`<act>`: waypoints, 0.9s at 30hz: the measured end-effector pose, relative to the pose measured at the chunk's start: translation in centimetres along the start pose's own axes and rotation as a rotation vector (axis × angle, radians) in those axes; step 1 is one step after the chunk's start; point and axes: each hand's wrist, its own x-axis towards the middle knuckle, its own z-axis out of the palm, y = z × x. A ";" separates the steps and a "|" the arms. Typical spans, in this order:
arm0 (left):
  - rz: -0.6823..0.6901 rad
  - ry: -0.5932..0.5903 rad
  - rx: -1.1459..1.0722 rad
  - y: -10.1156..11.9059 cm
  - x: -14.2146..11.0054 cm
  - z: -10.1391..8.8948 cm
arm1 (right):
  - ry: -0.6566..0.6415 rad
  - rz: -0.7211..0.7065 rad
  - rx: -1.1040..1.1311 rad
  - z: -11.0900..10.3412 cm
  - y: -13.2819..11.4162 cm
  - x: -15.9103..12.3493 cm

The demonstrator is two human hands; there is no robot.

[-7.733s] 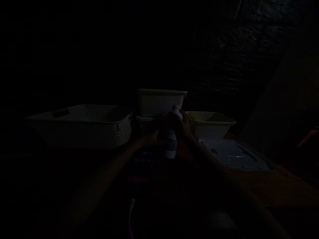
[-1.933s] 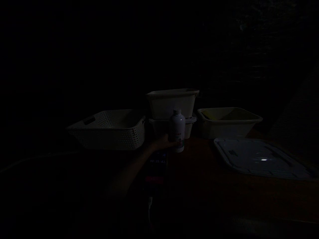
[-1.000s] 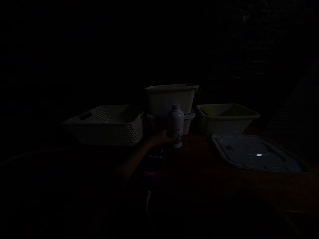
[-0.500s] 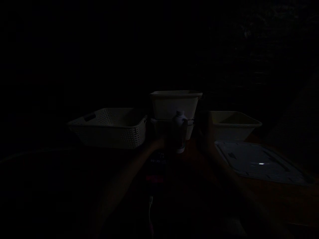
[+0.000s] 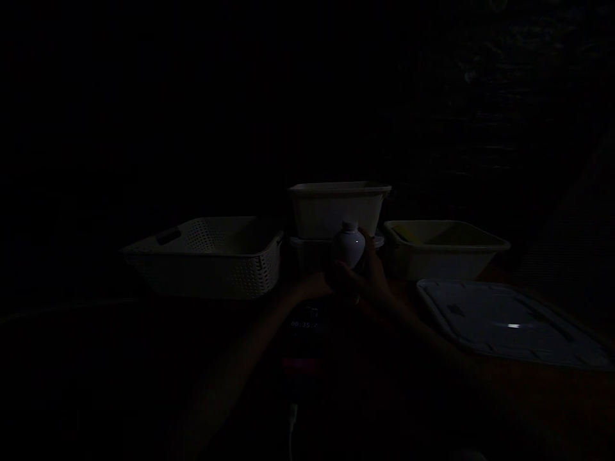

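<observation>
The scene is very dark. Upright in front of the stacked tubs is a pale, glossy bottle (image 5: 350, 245) with round shoulders and a short neck. My right hand (image 5: 373, 272) is wrapped round its right side, thumb across the front. From the left, my left hand (image 5: 327, 282) reaches its lower part and seems to grip it; those fingers are mostly lost in shadow. Both hands cover the bottle's lower body.
Behind the bottle stand two stacked pale tubs (image 5: 331, 211). A perforated basket (image 5: 202, 272) is on the left, another tub (image 5: 437, 261) on the right. A flat lid (image 5: 504, 323) lies at the right. Below my hands, a phone (image 5: 302, 365) shows a timer, with a cable (image 5: 291, 426) attached.
My right hand has moved left from beside the bottle and closed round it. My left hand stays at its lower left. The view has shifted slightly, so the containers appear lower.
</observation>
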 end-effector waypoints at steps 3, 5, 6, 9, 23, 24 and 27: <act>0.021 -0.016 0.074 0.1 -0.1 -0.1 | -0.017 -0.008 -0.001 -0.3 0.3 -0.1; 0.007 -0.019 0.081 0.4 -0.2 -0.1 | -0.032 -0.025 0.003 -0.5 0.4 0.0; -0.004 -0.022 0.089 0.6 -0.2 -0.2 | -0.037 -0.037 0.007 -0.6 0.5 0.0; 0.010 0.015 0.099 1.1 -0.3 -0.2 | -0.050 -0.068 0.023 -0.8 0.7 0.2; 0.082 0.087 0.106 1.0 -0.1 0.2 | -0.066 -0.047 0.067 -0.7 0.7 0.7; 0.091 0.090 0.113 0.9 -0.1 0.2 | -0.067 -0.043 0.070 -0.8 0.6 0.7; 0.115 0.100 0.132 0.9 0.0 0.2 | -0.086 -0.030 0.084 -0.9 0.2 0.8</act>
